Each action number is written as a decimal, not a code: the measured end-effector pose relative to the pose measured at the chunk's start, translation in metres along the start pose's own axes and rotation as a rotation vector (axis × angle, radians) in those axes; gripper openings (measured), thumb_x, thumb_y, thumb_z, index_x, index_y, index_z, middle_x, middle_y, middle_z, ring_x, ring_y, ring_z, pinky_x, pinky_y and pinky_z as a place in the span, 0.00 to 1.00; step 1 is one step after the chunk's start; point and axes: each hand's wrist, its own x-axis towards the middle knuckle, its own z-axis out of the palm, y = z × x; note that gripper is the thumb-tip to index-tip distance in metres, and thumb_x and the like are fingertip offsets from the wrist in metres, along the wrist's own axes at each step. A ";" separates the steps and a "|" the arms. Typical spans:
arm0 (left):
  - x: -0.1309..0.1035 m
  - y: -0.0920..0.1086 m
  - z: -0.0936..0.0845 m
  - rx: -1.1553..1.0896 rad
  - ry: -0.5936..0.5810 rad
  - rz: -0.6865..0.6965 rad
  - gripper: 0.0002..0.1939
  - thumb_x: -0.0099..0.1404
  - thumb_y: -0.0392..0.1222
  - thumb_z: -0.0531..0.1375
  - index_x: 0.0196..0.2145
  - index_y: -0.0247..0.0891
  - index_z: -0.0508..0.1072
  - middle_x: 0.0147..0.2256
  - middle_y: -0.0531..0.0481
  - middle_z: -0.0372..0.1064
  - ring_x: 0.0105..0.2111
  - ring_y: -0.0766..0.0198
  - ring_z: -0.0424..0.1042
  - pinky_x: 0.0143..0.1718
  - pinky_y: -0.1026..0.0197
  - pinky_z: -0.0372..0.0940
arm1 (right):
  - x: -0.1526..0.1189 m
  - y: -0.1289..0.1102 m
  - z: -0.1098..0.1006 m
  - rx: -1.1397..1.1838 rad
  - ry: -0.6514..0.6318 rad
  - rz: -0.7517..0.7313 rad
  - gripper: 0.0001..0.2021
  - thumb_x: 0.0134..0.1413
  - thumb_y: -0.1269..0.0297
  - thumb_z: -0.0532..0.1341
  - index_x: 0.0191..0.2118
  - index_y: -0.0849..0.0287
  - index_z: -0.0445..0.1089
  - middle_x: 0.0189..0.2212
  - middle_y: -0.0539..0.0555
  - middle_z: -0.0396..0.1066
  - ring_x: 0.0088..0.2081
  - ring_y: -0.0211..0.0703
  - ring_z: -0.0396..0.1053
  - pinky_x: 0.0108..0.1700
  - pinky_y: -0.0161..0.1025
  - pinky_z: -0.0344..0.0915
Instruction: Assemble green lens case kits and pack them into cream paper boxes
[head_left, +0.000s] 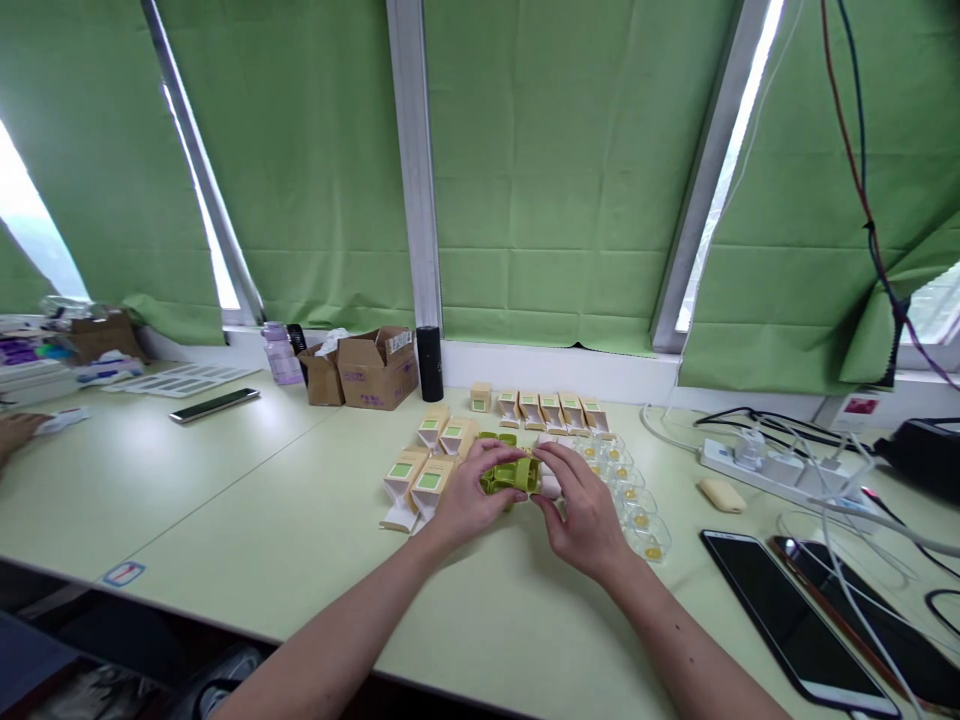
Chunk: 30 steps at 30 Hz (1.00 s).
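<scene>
My left hand (474, 490) is closed around a green plastic piece (517, 476) with a ring-shaped end, held above the table. At that ring end, my right hand (583, 512) grips with thumb and fingertips. Pale pinkish-white pieces (550, 486) show behind the right fingers; their kind is unclear. More green plastic parts (495, 440) lie just beyond the left hand. Open small cardboard boxes (431, 482) with green labels stand left of it. To the right of my right hand are rows of clear plastic cups (642, 522) with yellow middles.
Small boxes (551, 410) line the back. A black cylinder (430, 364), a brown carton (377, 370) and a purple bottle (280, 354) stand back left. Phones (795, 615), a power strip (780, 470) and loose cables lie right. Another person's hand (16, 432) is at far left.
</scene>
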 end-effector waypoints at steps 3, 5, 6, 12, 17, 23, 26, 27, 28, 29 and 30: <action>-0.002 0.001 0.001 0.059 -0.004 0.025 0.24 0.58 0.34 0.73 0.52 0.48 0.81 0.53 0.45 0.68 0.57 0.49 0.71 0.62 0.46 0.67 | -0.003 0.002 0.004 0.050 0.000 0.011 0.27 0.63 0.72 0.60 0.66 0.53 0.63 0.56 0.63 0.74 0.59 0.59 0.73 0.57 0.58 0.76; -0.003 0.003 0.002 0.056 -0.004 0.031 0.26 0.58 0.35 0.73 0.54 0.49 0.80 0.53 0.45 0.68 0.57 0.50 0.72 0.62 0.46 0.68 | -0.004 0.002 0.006 0.088 0.011 0.032 0.26 0.63 0.73 0.59 0.65 0.52 0.64 0.56 0.62 0.75 0.59 0.58 0.73 0.58 0.58 0.76; -0.004 0.004 0.002 0.039 -0.005 0.034 0.27 0.58 0.35 0.73 0.55 0.49 0.79 0.54 0.45 0.68 0.56 0.50 0.72 0.62 0.47 0.69 | -0.004 0.003 0.007 0.106 0.018 0.046 0.26 0.63 0.73 0.59 0.65 0.52 0.64 0.56 0.62 0.75 0.59 0.58 0.73 0.58 0.58 0.76; -0.004 0.004 0.000 0.034 -0.015 0.083 0.18 0.69 0.41 0.66 0.56 0.43 0.75 0.52 0.42 0.68 0.51 0.54 0.76 0.56 0.51 0.71 | -0.005 0.005 0.009 0.166 0.078 0.123 0.25 0.63 0.73 0.60 0.64 0.52 0.65 0.57 0.62 0.74 0.58 0.58 0.73 0.57 0.59 0.76; -0.002 -0.002 0.002 0.101 -0.002 0.008 0.10 0.72 0.47 0.62 0.45 0.39 0.77 0.42 0.45 0.70 0.40 0.58 0.74 0.44 0.56 0.71 | -0.007 0.005 0.011 0.177 0.083 0.123 0.25 0.63 0.73 0.60 0.64 0.53 0.65 0.58 0.62 0.73 0.59 0.58 0.73 0.58 0.58 0.75; -0.001 0.000 0.009 0.097 -0.003 -0.027 0.10 0.71 0.48 0.62 0.40 0.38 0.76 0.37 0.46 0.71 0.37 0.58 0.73 0.40 0.56 0.69 | -0.008 0.004 0.013 0.167 0.076 0.098 0.24 0.63 0.74 0.60 0.63 0.52 0.65 0.56 0.62 0.74 0.60 0.58 0.72 0.60 0.58 0.74; -0.001 0.001 0.010 0.082 0.007 -0.040 0.11 0.72 0.48 0.62 0.38 0.37 0.75 0.36 0.46 0.71 0.35 0.58 0.72 0.38 0.57 0.68 | -0.008 0.004 0.014 0.164 0.080 0.091 0.24 0.62 0.74 0.60 0.63 0.52 0.66 0.56 0.62 0.74 0.60 0.58 0.73 0.60 0.58 0.74; -0.001 0.001 0.011 0.073 0.007 -0.046 0.11 0.72 0.48 0.61 0.38 0.37 0.75 0.35 0.47 0.71 0.35 0.59 0.72 0.37 0.57 0.68 | -0.009 0.005 0.014 0.163 0.080 0.088 0.24 0.62 0.74 0.60 0.62 0.52 0.66 0.56 0.62 0.75 0.60 0.58 0.73 0.60 0.58 0.74; -0.001 0.000 0.011 0.063 0.006 -0.054 0.11 0.72 0.48 0.61 0.38 0.37 0.75 0.35 0.47 0.71 0.34 0.59 0.71 0.37 0.57 0.68 | -0.009 0.005 0.015 0.162 0.079 0.085 0.24 0.62 0.74 0.60 0.62 0.52 0.65 0.56 0.62 0.75 0.59 0.58 0.73 0.60 0.58 0.74; -0.001 0.000 0.011 0.054 0.003 -0.061 0.11 0.72 0.49 0.61 0.37 0.37 0.74 0.34 0.47 0.70 0.34 0.59 0.71 0.37 0.57 0.67 | -0.009 0.005 0.015 0.162 0.079 0.084 0.24 0.62 0.74 0.60 0.62 0.52 0.65 0.56 0.62 0.74 0.59 0.58 0.73 0.60 0.58 0.74; -0.001 0.000 0.011 0.044 0.000 -0.070 0.12 0.72 0.49 0.61 0.37 0.37 0.74 0.33 0.48 0.70 0.34 0.60 0.71 0.37 0.58 0.67 | -0.009 0.006 0.016 0.163 0.079 0.083 0.24 0.62 0.74 0.60 0.62 0.53 0.65 0.56 0.62 0.74 0.59 0.58 0.73 0.60 0.58 0.74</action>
